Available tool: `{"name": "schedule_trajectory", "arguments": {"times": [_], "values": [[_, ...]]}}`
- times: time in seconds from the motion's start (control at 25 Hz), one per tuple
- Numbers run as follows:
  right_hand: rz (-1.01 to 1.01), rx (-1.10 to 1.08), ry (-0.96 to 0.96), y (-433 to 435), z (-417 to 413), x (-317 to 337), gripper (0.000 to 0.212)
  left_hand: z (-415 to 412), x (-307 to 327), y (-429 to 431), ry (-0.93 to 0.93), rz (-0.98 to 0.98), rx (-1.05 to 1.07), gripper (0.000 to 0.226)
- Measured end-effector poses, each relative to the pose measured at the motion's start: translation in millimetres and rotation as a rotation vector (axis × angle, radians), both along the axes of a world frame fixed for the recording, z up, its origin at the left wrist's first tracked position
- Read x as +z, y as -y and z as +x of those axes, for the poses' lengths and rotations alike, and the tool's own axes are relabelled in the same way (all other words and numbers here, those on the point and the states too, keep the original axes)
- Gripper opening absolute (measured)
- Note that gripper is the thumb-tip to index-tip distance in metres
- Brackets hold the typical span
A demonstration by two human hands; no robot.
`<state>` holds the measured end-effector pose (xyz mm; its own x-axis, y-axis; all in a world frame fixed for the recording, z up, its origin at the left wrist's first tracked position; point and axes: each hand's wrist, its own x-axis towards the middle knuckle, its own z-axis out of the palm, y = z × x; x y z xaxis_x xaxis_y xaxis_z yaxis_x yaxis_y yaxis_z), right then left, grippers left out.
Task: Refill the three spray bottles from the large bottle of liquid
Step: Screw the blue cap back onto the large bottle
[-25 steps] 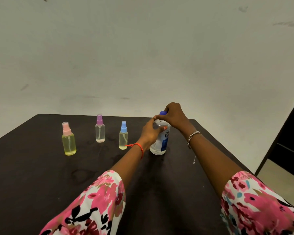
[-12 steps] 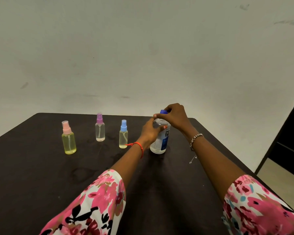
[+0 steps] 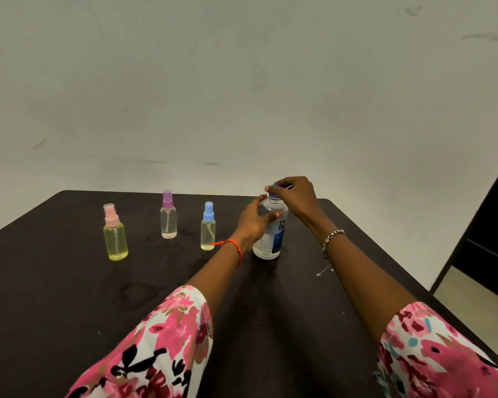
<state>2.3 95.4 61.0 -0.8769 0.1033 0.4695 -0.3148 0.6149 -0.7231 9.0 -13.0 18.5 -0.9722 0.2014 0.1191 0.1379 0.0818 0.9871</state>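
Gripping the large bottle (image 3: 270, 234) upright, left hand (image 3: 253, 222) wraps its body, right hand (image 3: 295, 196) pinches its cap (image 3: 274, 188)

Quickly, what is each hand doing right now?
Left hand: grips the large bottle.
Right hand: pinches the blue cap.

A dark brown worktop (image 3: 55, 282) fills the lower half of the frame, its far edge running across the middle. Faint ring-shaped stains (image 3: 138, 291) dull its surface left of centre, and a small glinting speck (image 3: 324, 270) lies right of centre. Behind it rises a pale, off-white wall (image 3: 242, 81) with a grey smear (image 3: 489, 37) at upper right and a short dark scuff (image 3: 39, 144) at left. A black cabinet or door (image 3: 489, 239) stands at the right edge, with light floor (image 3: 472, 297) below it.
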Motion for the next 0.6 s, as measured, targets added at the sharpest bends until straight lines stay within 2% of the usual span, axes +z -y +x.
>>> {"name": "schedule_trajectory", "arguments": {"times": [0.16, 0.28, 0.44, 0.6], "values": [[-0.03, -0.036, -0.015, 0.6, 1.6, 0.3, 0.022, 0.5, -0.2, 0.2, -0.005, -0.004, 0.016, 0.06], [-0.052, -0.097, -0.012, 0.1, 0.3, -1.4, 0.026, 2.6, 1.0, 0.3, -0.016, 0.0, 0.01, 0.057], [0.013, -0.062, 0.017, -1.8, 0.4, 0.3, 0.034, 5.3, 3.7, 0.9, -0.007, 0.001, 0.01, 0.058], [0.006, -0.063, 0.009, -0.8, 2.5, 0.9, 0.027, 7.1, 4.6, 1.0, -0.013, 0.003, 0.015, 0.057]]}}
